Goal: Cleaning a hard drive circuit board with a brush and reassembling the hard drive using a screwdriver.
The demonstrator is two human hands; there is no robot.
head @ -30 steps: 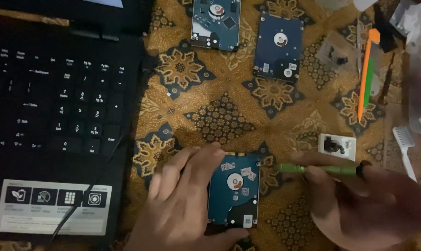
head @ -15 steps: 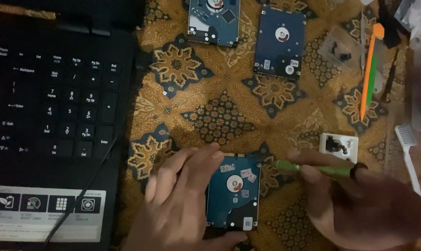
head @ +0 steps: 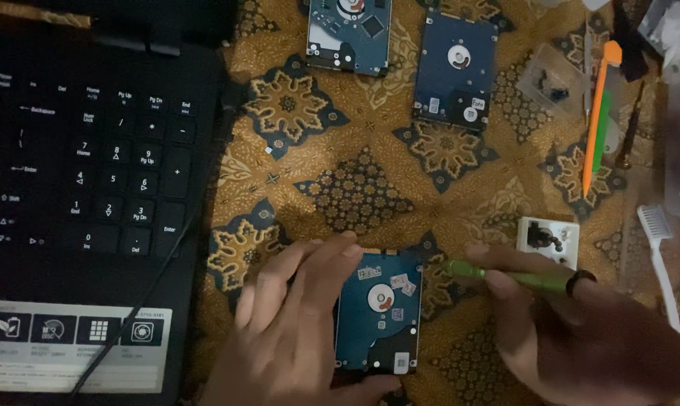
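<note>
We've got our left hand (head: 295, 331) spread flat, pinning the blue hard drive (head: 379, 312) low on the patterned tabletop (head: 355, 188), right hand (head: 573, 338) closed round the green screwdriver (head: 505, 277), so probably keep that tip square and steady.

Top hard drive (head: 349, 34) — cut off

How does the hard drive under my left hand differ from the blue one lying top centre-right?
The near drive is pinned by the left hand, with the right hand aiming a green screwdriver at it. The far drive lies untouched, well above it. Both lie flat, blue circuit-board side up.
</note>
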